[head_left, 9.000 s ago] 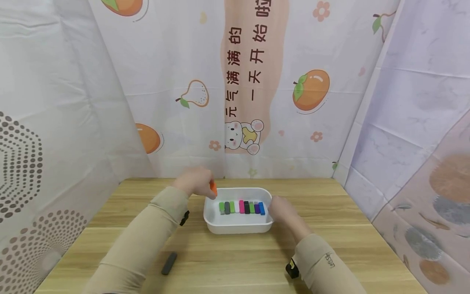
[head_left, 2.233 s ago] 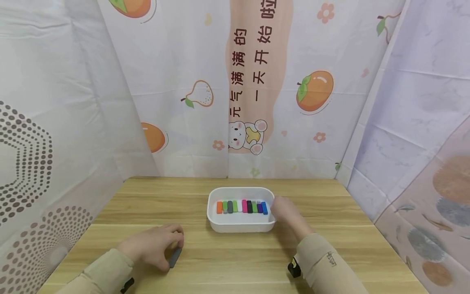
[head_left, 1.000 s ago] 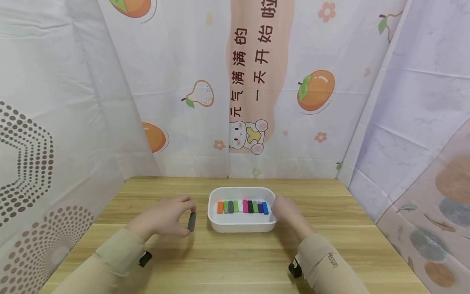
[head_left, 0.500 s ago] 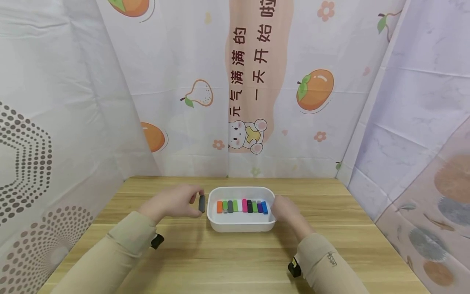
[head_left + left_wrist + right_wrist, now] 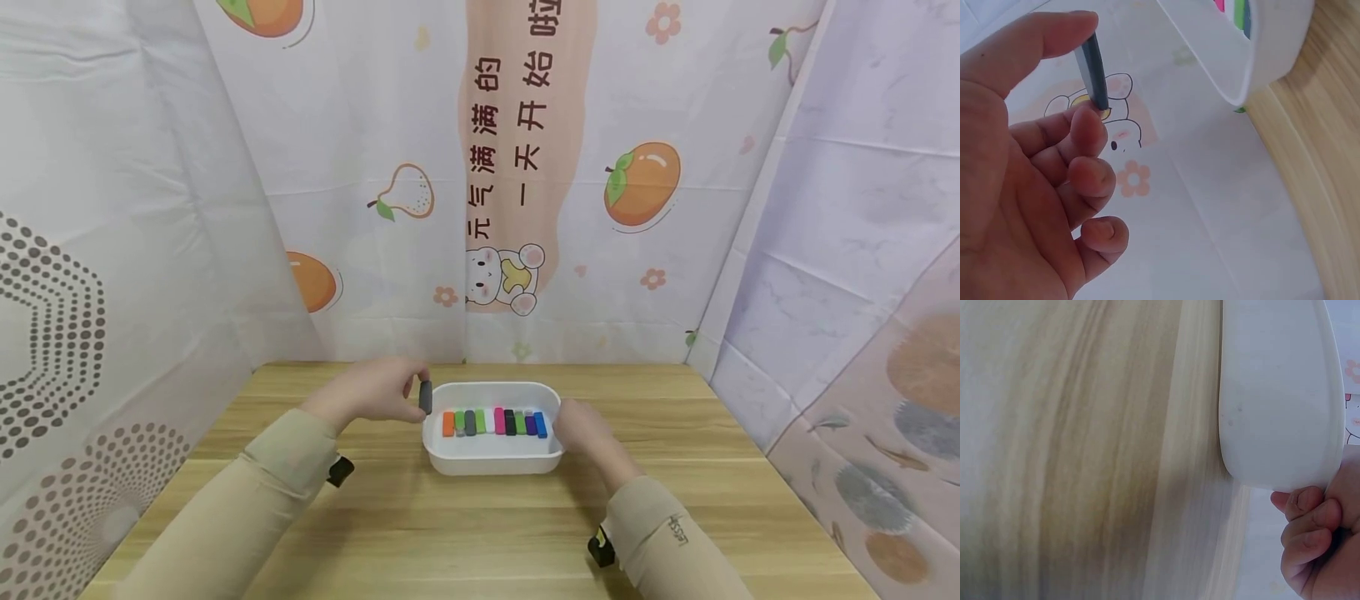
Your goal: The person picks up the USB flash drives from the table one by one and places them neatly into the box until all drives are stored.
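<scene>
My left hand (image 5: 378, 392) pinches a dark grey bar (image 5: 426, 397) between thumb and fingertip, just above the left rim of a white tray (image 5: 495, 467). In the left wrist view the bar (image 5: 1092, 74) looks flat and slim, and the other fingers are loosely bent. My right hand (image 5: 581, 429) holds the tray's right end. The right wrist view shows its fingers (image 5: 1310, 519) curled against the tray's end wall (image 5: 1279, 425), the thumb out of sight. Inside the tray lies a row of small coloured bars, from an orange bar (image 5: 448, 423) at left to a blue bar (image 5: 540, 424) at right.
The tray stands on a wood-grain table (image 5: 465, 533) toward its back edge. Behind hangs a white printed curtain (image 5: 360, 275), with more cloth at both sides. Black wrist cameras (image 5: 341, 471) are worn below the sleeves.
The orange bar my left hand held earlier now lies in the tray's row. That hand has since picked the dark grey bar off the table and carried it to the tray's left rim.
</scene>
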Demonstrator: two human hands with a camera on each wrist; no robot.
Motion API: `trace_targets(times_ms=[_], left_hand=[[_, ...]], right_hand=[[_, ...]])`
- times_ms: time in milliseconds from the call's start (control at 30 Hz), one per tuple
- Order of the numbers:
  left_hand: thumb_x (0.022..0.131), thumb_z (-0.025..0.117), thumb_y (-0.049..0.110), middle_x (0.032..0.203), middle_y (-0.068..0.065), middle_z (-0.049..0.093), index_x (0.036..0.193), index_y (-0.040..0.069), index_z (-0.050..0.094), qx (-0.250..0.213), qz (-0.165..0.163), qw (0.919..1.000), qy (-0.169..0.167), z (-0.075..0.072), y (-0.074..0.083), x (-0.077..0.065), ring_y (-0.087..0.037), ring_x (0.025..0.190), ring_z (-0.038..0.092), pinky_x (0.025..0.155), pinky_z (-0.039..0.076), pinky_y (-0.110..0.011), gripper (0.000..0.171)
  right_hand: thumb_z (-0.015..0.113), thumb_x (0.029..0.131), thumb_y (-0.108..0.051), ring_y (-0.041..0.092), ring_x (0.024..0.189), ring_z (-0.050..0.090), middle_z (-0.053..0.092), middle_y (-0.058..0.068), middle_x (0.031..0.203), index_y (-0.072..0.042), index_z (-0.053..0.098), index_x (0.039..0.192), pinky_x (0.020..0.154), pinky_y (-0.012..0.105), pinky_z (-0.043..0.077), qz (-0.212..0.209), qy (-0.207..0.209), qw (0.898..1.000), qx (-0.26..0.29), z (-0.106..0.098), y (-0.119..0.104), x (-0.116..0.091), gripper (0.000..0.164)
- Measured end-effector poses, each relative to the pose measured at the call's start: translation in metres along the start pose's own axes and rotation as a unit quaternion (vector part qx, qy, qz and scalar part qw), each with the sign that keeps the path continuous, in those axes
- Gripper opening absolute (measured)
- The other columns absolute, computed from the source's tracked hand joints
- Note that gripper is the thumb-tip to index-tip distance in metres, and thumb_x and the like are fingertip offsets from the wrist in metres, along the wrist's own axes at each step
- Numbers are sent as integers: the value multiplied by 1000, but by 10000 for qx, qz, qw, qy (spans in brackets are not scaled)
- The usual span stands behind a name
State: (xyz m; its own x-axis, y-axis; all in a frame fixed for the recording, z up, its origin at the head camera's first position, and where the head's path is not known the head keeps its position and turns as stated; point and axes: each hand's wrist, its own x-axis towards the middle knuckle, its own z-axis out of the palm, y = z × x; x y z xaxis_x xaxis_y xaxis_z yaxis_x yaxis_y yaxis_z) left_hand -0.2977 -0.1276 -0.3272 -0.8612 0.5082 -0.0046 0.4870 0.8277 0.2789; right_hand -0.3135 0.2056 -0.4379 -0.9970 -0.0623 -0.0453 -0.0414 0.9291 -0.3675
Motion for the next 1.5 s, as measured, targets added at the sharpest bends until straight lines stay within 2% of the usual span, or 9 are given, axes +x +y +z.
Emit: trace_targets(times_ms=[167,467,767,967,1100,1367,1500], left_hand=[[69,77,35,69,0,55,106,17,61,-148,-189,9996,-149,-1,5,14,-15,57,51,51,41,-31,44],[68,77,39,66,-1,54,100,17,63,-134,-307,9991,-252,2,11,32,-15,55,49,49,38,-31,42],[67,80,35,74,-1,57,100,14,64,-441,-595,9964,-407,12,12,46,-17,64,51,58,43,-32,42],[67,80,34,85,2,59,100,12,64,-456,-640,9956,-505,24,11,53,-18,77,55,67,46,-34,42],[68,80,32,89,3,59,99,11,64,-326,-702,9955,-551,35,11,58,-17,79,56,69,47,-34,42],[63,82,29,79,4,60,90,11,64,-48,-696,9952,-679,59,12,63,-17,73,55,65,46,-34,37],[65,82,29,78,4,59,92,9,65,-25,-654,9949,-763,69,14,64,-16,72,55,64,45,-33,38]], right_hand=[[49,88,-7,21,60,53,56,7,71,3,62,93,52,32,44,100,9,9999,35,0,-1,-1,17],[50,86,-6,21,59,52,55,7,70,1,63,89,50,32,42,162,17,9999,20,1,-1,0,15],[49,87,-6,21,59,52,55,7,69,1,62,90,52,31,43,121,47,9999,-11,2,0,2,15],[50,87,-5,21,60,53,56,6,70,2,63,93,52,31,43,129,6,9999,22,3,1,3,16],[50,87,-5,21,60,53,56,7,70,2,63,95,51,31,43,170,-13,9998,39,3,1,3,17],[49,86,-6,22,60,53,56,7,71,1,63,91,51,32,43,180,60,9998,-46,2,1,2,16],[50,86,-6,22,61,53,56,7,71,2,63,92,50,33,43,187,57,9998,-18,2,0,2,16]])
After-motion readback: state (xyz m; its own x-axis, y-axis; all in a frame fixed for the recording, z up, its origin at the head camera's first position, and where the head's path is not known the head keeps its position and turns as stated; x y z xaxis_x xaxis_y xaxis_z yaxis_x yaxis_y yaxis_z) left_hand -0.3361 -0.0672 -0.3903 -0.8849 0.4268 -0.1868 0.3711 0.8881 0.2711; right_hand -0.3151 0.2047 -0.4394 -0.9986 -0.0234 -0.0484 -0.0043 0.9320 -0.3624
